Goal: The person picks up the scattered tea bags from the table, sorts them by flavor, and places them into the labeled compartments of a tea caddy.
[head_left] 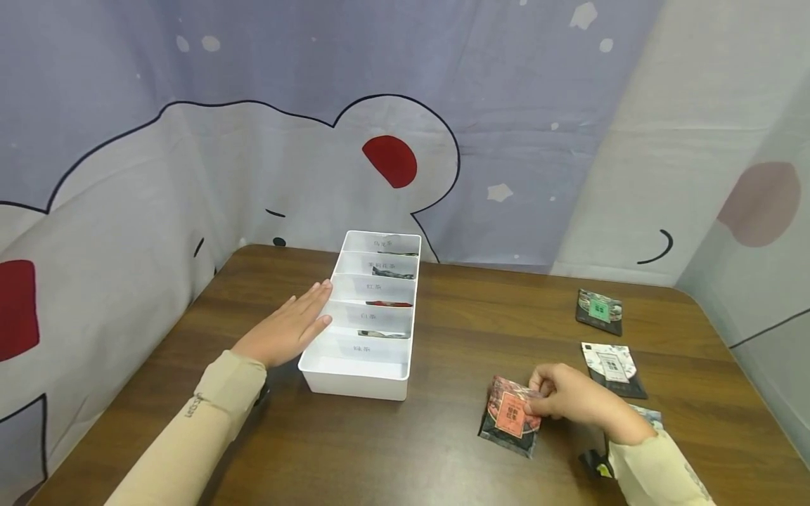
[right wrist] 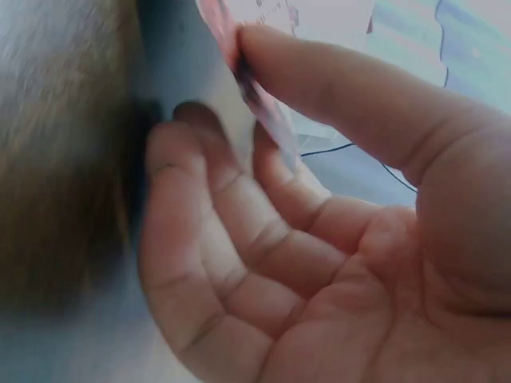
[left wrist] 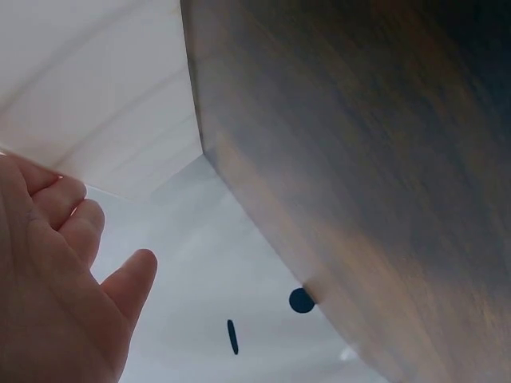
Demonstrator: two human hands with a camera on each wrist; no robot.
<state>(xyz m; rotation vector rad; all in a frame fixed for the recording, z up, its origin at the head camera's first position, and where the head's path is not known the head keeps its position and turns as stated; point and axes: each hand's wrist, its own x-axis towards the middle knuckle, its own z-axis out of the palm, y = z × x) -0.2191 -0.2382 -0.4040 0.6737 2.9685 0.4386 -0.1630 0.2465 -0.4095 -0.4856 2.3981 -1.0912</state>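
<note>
My right hand (head_left: 572, 397) pinches the edge of a red and black tea packet (head_left: 510, 416) between thumb and fingers, over the right half of the table. The right wrist view has the packet edge-on between thumb and fingertips. My left hand (head_left: 287, 329) lies with straight fingers along the left wall of a white divided box (head_left: 354, 383), touching its rim. Labels in Chinese mark the box's compartments. The back ones each show the top of a packet, among them a red packet (head_left: 389, 304) in the middle one; the front compartment shows none.
Right of the box lie a green-labelled dark packet (head_left: 599, 312) and a white and black packet (head_left: 612, 369). Another packet (head_left: 648, 414) is partly hidden behind my right hand, and a dark item with a yellow spot (head_left: 595, 464) sits by the right sleeve. A printed curtain hangs behind the table.
</note>
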